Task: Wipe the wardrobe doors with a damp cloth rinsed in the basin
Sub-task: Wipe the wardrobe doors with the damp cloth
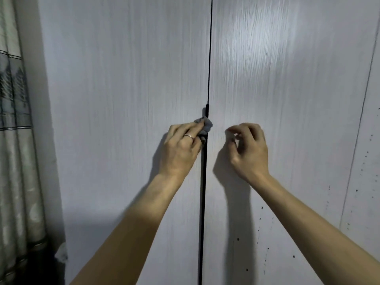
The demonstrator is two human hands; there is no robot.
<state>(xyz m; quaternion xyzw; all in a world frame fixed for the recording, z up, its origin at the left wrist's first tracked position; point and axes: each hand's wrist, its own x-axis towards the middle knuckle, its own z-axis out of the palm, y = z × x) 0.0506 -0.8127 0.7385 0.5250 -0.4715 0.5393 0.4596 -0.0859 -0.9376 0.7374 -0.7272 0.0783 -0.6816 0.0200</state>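
While cloth (205,125) at seam (209,58) — curtain (14,140) leftward.

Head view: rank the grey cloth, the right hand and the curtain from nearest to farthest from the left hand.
1. Grey cloth: gripped in the left hand itself, at its fingertips.
2. Right hand: a short way to the right, in front of the right door.
3. Curtain: far off at the left edge of the frame.

wardrobe doors (123,79): two pale wood-grain panels, shut, split by a black centre seam (210,58). Grey cloth (206,125) is pressed on the left panel at the seam. Dark specks (238,239) are scattered low, right of the seam.
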